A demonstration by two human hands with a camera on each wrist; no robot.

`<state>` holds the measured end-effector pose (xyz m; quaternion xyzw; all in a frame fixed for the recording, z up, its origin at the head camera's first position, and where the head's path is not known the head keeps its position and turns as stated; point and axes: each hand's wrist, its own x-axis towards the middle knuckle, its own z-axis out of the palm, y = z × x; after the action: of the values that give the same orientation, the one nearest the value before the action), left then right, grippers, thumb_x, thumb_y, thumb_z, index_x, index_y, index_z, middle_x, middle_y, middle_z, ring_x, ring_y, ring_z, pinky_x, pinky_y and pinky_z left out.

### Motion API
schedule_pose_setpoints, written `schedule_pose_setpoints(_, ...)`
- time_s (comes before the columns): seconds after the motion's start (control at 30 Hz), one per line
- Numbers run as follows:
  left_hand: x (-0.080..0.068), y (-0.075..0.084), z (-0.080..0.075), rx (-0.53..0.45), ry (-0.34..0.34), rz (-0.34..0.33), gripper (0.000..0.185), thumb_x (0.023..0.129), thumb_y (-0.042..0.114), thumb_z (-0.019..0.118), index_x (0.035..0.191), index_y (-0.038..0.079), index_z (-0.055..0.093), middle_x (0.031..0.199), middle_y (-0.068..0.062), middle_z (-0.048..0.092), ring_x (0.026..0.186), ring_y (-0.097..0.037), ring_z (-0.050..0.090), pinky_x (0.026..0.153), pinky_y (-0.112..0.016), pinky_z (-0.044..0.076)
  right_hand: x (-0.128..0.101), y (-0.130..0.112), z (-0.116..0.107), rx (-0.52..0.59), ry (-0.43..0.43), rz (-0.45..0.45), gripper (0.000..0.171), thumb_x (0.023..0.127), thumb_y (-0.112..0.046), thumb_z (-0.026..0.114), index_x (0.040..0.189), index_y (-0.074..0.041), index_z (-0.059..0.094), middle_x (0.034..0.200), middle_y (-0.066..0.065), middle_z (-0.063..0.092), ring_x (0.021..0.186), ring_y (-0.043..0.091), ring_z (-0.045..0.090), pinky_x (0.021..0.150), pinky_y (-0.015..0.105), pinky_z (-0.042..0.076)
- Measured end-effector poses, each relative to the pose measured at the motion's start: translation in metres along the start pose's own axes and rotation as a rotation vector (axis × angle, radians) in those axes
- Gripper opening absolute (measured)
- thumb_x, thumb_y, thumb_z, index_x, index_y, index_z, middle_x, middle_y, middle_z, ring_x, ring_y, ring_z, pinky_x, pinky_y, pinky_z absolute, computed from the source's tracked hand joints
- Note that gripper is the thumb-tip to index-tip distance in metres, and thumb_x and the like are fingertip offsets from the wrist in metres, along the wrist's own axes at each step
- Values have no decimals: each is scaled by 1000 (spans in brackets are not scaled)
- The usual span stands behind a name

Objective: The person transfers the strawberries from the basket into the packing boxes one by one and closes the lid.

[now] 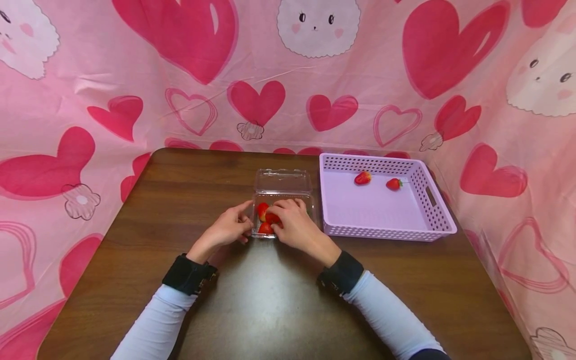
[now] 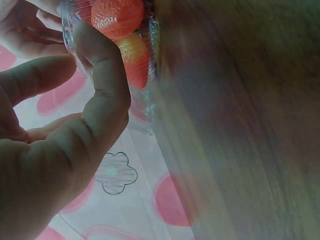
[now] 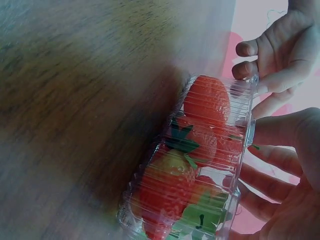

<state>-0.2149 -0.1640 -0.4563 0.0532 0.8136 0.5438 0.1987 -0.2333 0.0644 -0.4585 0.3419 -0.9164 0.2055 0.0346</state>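
A clear plastic clamshell box (image 1: 283,181) stands on the table with its lid swung back. Several red strawberries (image 3: 167,187) lie inside it, some with green leaves. My right hand (image 1: 294,222) reaches down into the box from the right. Its thumb and fingers close around a strawberry (image 1: 272,218), partly hidden by the hand. At the box's left side is my left hand (image 1: 227,226), its extended fingers touching the wall and rim. The left wrist view shows a finger (image 2: 102,65) of that hand against the clear wall, strawberries behind it.
Right of the box, a lilac perforated basket (image 1: 389,232) holds one strawberry (image 1: 362,178) and another strawberry (image 1: 393,184) near its back side. Both stand on a brown wooden table (image 1: 270,300). A pink heart-patterned cloth (image 1: 297,65) hangs around the table's back and sides.
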Motion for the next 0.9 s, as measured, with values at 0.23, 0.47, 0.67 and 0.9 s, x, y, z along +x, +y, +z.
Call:
schedule_pose_setpoints(0.23, 1, -1, 1, 2, 6, -4, 70, 101, -2, 57, 165, 1, 28, 93, -18, 59, 72, -26, 62, 68, -39, 63, -4, -1, -4, -7, 2, -20, 40, 88, -13, 84, 127, -12, 75, 127, 11, 68, 123, 32, 58, 114, 66, 32)
schedule_pose_setpoints(0.47, 1, 0, 2, -1, 8, -11, 70, 101, -3, 57, 165, 2, 28, 93, -18, 59, 73, -26, 62, 69, -41, 63, -9, 0, -11, 22, 14, -45, 40, 87, -12, 84, 126, -10, 74, 126, 12, 68, 122, 32, 59, 109, 61, 38)
schedule_pose_setpoints(0.67, 1, 1, 2, 1, 7, -9, 71, 101, -3, 57, 165, 2, 28, 93, -17, 59, 73, -26, 62, 70, -41, 63, -12, 3, -16, 42, 1, -66, 41, 86, -1, 77, 126, -8, 75, 127, 12, 68, 121, 32, 59, 110, 59, 39)
schedule_pose_setpoints(0.9, 1, 1, 2, 1, 9, -6, 71, 102, -2, 57, 165, 2, 27, 93, -17, 59, 74, -26, 62, 70, -41, 63, -13, 5, -22, 56, -9, -71, 40, 86, 1, 75, 125, -9, 75, 130, 12, 68, 123, 31, 59, 113, 56, 39)
